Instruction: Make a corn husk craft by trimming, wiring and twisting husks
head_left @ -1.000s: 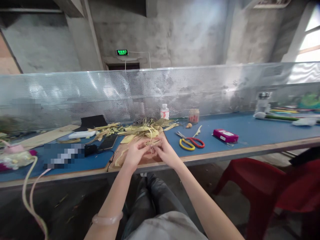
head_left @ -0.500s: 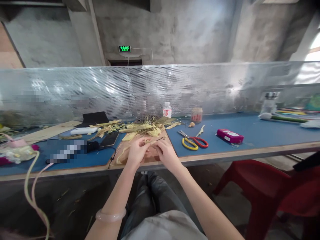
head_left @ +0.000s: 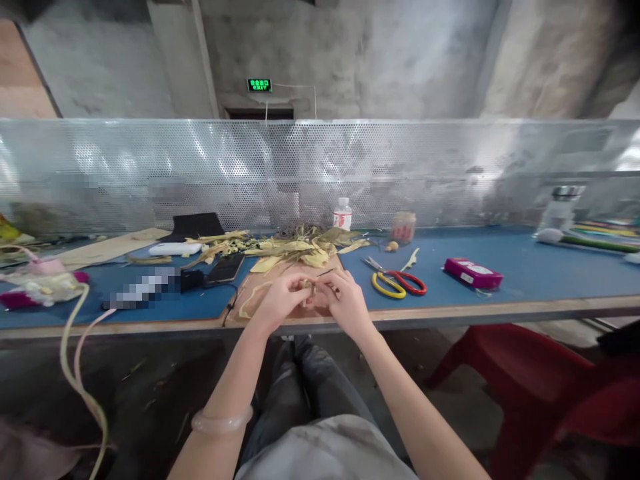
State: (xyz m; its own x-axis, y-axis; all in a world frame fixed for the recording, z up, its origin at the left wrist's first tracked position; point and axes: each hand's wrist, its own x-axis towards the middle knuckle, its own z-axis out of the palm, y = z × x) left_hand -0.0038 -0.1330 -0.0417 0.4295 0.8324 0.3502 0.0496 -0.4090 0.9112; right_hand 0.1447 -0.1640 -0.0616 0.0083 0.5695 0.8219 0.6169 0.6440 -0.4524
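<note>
My left hand [head_left: 277, 301] is closed in a pinch over a brown board at the table's front edge. Between its fingertips is a small pale yellowish piece [head_left: 310, 287], like dried husk, mostly hidden by the fingers. My right hand [head_left: 347, 301] pinches at the same piece from the other side. A thin dark stick or stem [head_left: 327, 271] juts out above the right fingertips. Dried yellow-green husk strips [head_left: 313, 257] lie heaped just beyond both hands. Scissors [head_left: 384, 273] with one yellow and one red handle rest to the right.
On the blue tabletop [head_left: 325, 233] stand a white-capped bottle [head_left: 343, 215] and a jar [head_left: 403, 228]. A magenta box [head_left: 473, 273] lies right. Leftward are a dark phone-like slab [head_left: 226, 268], a white bar [head_left: 175, 249] and cables [head_left: 67, 360]. A red stool [head_left: 520, 360] stands at right.
The view has shifted slightly, so the table things appear further right. My hands have drawn the small piece closer in between the fingertips, and the dark stick has changed its angle.
</note>
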